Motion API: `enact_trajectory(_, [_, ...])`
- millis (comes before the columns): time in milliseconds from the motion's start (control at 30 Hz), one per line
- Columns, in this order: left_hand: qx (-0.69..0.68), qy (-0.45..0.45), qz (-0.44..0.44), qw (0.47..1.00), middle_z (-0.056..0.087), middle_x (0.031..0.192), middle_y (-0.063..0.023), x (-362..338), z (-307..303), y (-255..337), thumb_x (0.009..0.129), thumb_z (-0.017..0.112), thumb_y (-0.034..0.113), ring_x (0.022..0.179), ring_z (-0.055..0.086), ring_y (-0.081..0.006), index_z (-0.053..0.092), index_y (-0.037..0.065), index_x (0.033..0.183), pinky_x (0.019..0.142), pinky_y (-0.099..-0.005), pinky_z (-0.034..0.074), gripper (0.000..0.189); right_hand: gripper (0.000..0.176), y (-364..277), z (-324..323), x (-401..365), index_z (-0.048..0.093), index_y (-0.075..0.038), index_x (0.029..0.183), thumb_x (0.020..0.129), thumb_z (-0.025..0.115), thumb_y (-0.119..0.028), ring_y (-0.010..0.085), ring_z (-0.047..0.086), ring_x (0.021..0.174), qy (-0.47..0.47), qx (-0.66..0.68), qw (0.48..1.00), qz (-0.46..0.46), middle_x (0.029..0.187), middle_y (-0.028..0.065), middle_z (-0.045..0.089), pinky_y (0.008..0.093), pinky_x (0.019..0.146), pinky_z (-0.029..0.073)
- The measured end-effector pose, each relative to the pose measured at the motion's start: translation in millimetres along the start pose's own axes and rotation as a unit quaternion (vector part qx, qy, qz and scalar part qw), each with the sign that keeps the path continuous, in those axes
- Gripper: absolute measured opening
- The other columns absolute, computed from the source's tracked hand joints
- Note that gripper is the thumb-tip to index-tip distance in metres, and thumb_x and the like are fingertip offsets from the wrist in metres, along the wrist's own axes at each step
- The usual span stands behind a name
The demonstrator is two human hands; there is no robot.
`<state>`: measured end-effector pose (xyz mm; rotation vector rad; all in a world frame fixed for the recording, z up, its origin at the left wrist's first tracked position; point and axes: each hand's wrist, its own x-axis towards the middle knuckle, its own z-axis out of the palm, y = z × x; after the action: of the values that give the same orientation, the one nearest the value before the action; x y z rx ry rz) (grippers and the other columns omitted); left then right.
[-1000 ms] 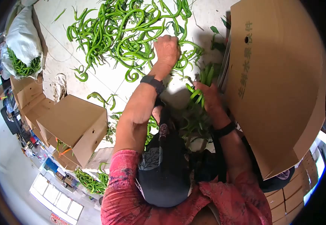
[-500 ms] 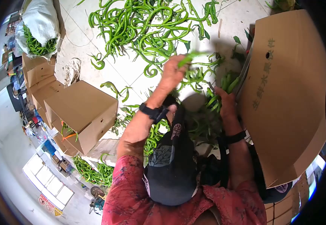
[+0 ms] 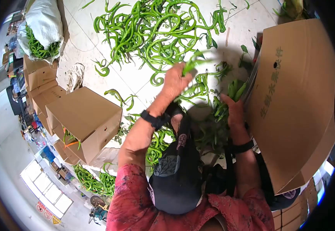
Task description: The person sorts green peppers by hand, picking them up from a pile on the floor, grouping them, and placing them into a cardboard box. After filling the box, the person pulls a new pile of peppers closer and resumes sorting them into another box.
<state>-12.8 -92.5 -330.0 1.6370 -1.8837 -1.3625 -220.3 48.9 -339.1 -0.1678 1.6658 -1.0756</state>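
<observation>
My left hand (image 3: pixel 175 81) is closed on a few long green chili peppers (image 3: pixel 191 66), which stick out past the fingers and are slightly blurred. Beside the big carton, my right hand (image 3: pixel 233 111) grips a bunch of green chili peppers (image 3: pixel 235 90) pointing upward. Below and between the hands, more peppers lie on the floor in shadow. A large heap of curly green chili peppers (image 3: pixel 156 32) spreads over the pale tiles beyond my left hand.
A tall cardboard carton (image 3: pixel 294 104) stands close by my right arm. To the left are another carton (image 3: pixel 84 113) and a white woven sack (image 3: pixel 44 23) with peppers at its mouth. Another pepper pile (image 3: pixel 92 179) lies at lower left.
My left hand has drawn back slightly toward me, still holding peppers. My right hand stays by the carton with its bunch. The whole view has shifted slightly.
</observation>
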Motion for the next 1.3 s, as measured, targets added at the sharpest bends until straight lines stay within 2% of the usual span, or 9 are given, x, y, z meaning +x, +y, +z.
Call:
enact_trajectory(133, [0.013, 0.036, 0.065, 0.997, 0.060, 0.081, -0.0187, 75.0, -23.2, -8.6, 0.073, 0.064, 0.015, 0.075, 0.061, -0.0299, 0.058, -0.003, 0.100, 0.071, -0.0403, 0.050, 0.033, 0.026, -2.1, -1.6, 2.1, 0.062, -0.005, 0.097, 0.075, 0.076, -0.007, 0.0144, 0.058, 0.080, -0.003, 0.009, 1.000, 0.024, 0.090, 0.0009, 0.061, 0.0307, 0.073, 0.047])
enact_trajectory(300, [0.405, 0.227, 0.121, 0.878, 0.059, 0.097, -0.0146, 140.4, -12.1, -34.8, 0.067, 0.079, 0.016, 0.093, 0.057, -0.0401, 0.053, 0.006, 0.107, 0.079, -0.0477, 0.047, 0.049, 0.023, -22.1, 8.9, -10.2, 0.060, -0.007, 0.096, 0.078, 0.074, -0.012, 0.0103, 0.055, 0.076, -0.022, -0.044, 0.998, 0.036, 0.084, -0.0023, 0.058, 0.0269, 0.071, 0.045])
enact_trajectory(467, [0.363, 0.116, 0.062, 0.922, 0.065, 0.098, -0.0168, 151.3, -11.7, -32.2, 0.066, 0.080, 0.019, 0.097, 0.059, -0.0356, 0.060, 0.006, 0.101, 0.081, -0.0480, 0.047, 0.042, 0.020, -26.9, 13.2, -10.8, 0.061, -0.006, 0.094, 0.079, 0.073, -0.012, 0.0106, 0.055, 0.074, -0.038, -0.036, 0.998, 0.033, 0.082, -0.0021, 0.059, 0.0276, 0.071, 0.046])
enact_trajectory(533, [0.082, 0.066, -0.047, 0.993, 0.068, 0.098, -0.0180, 144.8, -23.9, -27.5, 0.069, 0.082, 0.024, 0.091, 0.065, -0.0290, 0.060, 0.004, 0.110, 0.081, -0.0379, 0.051, 0.050, 0.020, -24.9, 10.7, -9.3, 0.061, -0.006, 0.094, 0.079, 0.072, -0.012, 0.0102, 0.055, 0.074, -0.042, -0.023, 0.998, 0.035, 0.082, -0.0022, 0.059, 0.0272, 0.071, 0.045])
enact_trajectory(600, [-0.090, 0.048, 0.026, 0.994, 0.070, 0.097, -0.0141, 120.0, -37.9, -8.4, 0.074, 0.081, 0.024, 0.086, 0.067, -0.0205, 0.060, 0.003, 0.116, 0.078, -0.0292, 0.052, 0.051, 0.020, -31.7, 10.3, -13.1, 0.061, -0.006, 0.094, 0.079, 0.072, -0.012, 0.0099, 0.054, 0.074, -0.044, -0.019, 0.998, 0.035, 0.083, -0.0022, 0.059, 0.0266, 0.070, 0.045])
enact_trajectory(667, [-0.219, -0.039, -0.045, 0.974, 0.067, 0.100, -0.0053, 91.6, -60.2, 23.6, 0.079, 0.077, 0.014, 0.080, 0.063, -0.0150, 0.059, 0.000, 0.116, 0.076, -0.0288, 0.053, 0.044, 0.020, -34.4, 11.5, -12.1, 0.061, -0.006, 0.094, 0.079, 0.072, -0.012, 0.0096, 0.054, 0.074, -0.052, -0.012, 0.998, 0.028, 0.083, -0.0022, 0.059, 0.0260, 0.070, 0.044])
enact_trajectory(800, [-0.454, -0.104, -0.088, 0.880, 0.064, 0.089, -0.0076, 38.2, -92.4, 57.2, 0.089, 0.064, 0.010, 0.079, 0.064, -0.0197, 0.058, -0.003, 0.115, 0.074, -0.0334, 0.054, 0.030, 0.024, -47.5, 15.8, -19.5, 0.064, -0.001, 0.094, 0.078, 0.073, -0.015, 0.0129, 0.057, 0.077, -0.064, 0.018, 0.998, -0.009, 0.088, 0.0014, 0.064, 0.0294, 0.073, 0.046])
enact_trajectory(1133, [-0.579, -0.178, 0.031, 0.795, 0.062, 0.090, -0.0119, -60.2, -148.8, 140.1, 0.083, 0.062, 0.013, 0.081, 0.061, -0.0221, 0.050, -0.002, 0.124, 0.081, -0.0413, 0.054, 0.045, 0.030, -117.9, 20.2, -87.4, 0.060, 0.000, 0.103, 0.079, 0.067, -0.017, 0.0175, 0.057, 0.091, -0.164, 0.125, 0.976, -0.068, 0.095, 0.0064, 0.060, 0.0309, 0.085, 0.044])
enact_trajectory(1300, [-0.609, -0.241, 0.064, 0.753, 0.062, 0.097, -0.0139, -98.6, -167.5, 189.6, 0.084, 0.061, 0.014, 0.085, 0.063, -0.0241, 0.045, -0.003, 0.131, 0.083, -0.0419, 0.055, 0.052, 0.036, -142.0, 12.8, -127.1, 0.056, 0.003, 0.114, 0.081, 0.065, -0.007, 0.0190, 0.058, 0.096, -0.290, 0.310, 0.902, -0.083, 0.100, 0.0099, 0.060, 0.0316, 0.087, 0.045])
